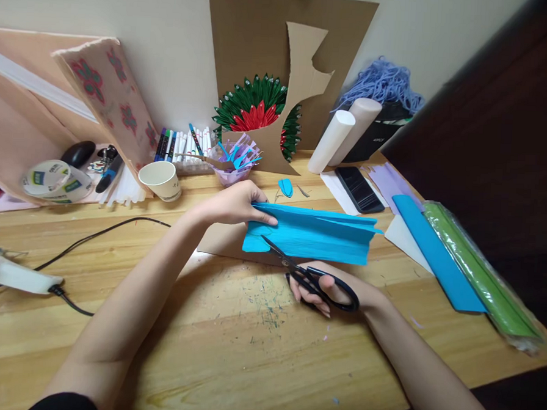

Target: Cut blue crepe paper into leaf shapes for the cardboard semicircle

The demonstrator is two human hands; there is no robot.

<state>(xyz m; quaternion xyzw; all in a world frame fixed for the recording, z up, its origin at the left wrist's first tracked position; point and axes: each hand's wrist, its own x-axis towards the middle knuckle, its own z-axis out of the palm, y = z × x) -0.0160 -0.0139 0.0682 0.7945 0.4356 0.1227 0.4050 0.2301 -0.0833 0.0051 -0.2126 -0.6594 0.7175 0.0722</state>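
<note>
My left hand (pixel 243 203) pinches the upper left corner of a folded blue sheet of crepe paper (pixel 320 235), thumb in front. A pair of black-handled scissors (pixel 318 281) is in my right hand (pixel 315 293), its fingers through the handle loops. The scissor blades point up and left and meet the paper near its lower left part, where a curved outline is faintly visible. Behind the sheet, a small cut blue petal shape (pixel 285 187) lies on the table. Under the paper is a piece of brown cardboard (pixel 221 239).
A paper cup (pixel 160 181), a bowl of paper scraps (pixel 233 166) and markers (pixel 185 144) stand at the back left. A glue gun (pixel 17 271) with its cord lies left. On the right are a phone (pixel 359 190), a blue paper roll (pixel 436 253) and a green wrapped roll (pixel 480 277).
</note>
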